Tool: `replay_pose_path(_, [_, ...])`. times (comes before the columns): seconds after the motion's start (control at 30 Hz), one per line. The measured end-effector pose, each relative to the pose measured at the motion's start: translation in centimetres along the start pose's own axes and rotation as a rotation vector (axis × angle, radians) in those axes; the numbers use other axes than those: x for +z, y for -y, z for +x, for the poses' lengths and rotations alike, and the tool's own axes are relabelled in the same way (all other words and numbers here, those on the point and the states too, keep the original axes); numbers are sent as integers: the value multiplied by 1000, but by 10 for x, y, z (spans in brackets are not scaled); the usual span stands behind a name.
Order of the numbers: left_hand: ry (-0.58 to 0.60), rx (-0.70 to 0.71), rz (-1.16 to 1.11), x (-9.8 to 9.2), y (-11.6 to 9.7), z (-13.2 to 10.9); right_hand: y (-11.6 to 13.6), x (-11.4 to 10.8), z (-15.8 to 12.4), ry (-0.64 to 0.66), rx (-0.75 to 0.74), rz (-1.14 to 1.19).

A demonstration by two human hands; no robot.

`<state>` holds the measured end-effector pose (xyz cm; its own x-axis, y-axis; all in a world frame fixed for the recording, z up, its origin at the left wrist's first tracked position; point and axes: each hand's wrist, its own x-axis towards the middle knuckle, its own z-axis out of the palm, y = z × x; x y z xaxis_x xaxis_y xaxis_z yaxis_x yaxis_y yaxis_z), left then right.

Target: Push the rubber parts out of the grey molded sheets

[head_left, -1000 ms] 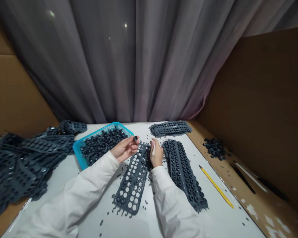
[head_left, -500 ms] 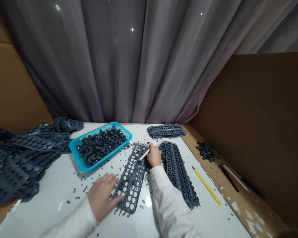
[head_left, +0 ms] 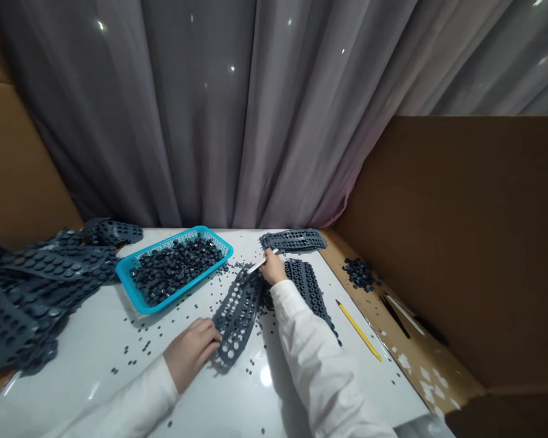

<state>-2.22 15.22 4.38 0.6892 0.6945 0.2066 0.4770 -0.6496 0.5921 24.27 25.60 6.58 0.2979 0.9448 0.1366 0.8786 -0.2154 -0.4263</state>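
Note:
My left hand [head_left: 192, 350] is closed on the near left edge of a dark grey rubber sheet [head_left: 237, 316] punched with rows of round holes. That near end looks tilted up off the table. My right hand [head_left: 274, 267] grips a slim white stick-like tool [head_left: 256, 266], its tip at the far end of the sheet. Under my right forearm, partly hidden, lies a second dark sheet [head_left: 308, 286] with rows of ring-shaped pieces. Left of the punched sheet stands a turquoise basket [head_left: 128, 286] full of small dark rubber pieces [head_left: 178, 267].
A stack of dark sheets [head_left: 296, 240] lies at the back. Large dark sheets [head_left: 41, 292] pile up at the left. A yellow pencil-like tool [head_left: 360, 331], loose dark pieces [head_left: 360, 274] and a black slim tool [head_left: 396, 317] are at the right. Small dark discs litter the white table [head_left: 132, 401].
My left hand has taken hold of the punched sheet's near edge, and that end has come up. My right hand with the white tool has moved to the sheet's far end.

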Motion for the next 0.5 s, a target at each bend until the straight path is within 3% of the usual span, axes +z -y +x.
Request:
replay_pose_path(0.13, [-23,138,64,-50,-16,56,-9,-50,31,-137,-94,82])
replay_pose_path(0.27, [-18,255,198,-86,-23,144,-37,-105,76,-297,-126,160])
replay_pose_path(0.37, [-30,273,273,-85,-20,220,-76,-134,106,-403,-89,207])
replay_pose_path(0.5, [-21,269,308,-48,-8,305,-137,-134,124,-462,61,237])
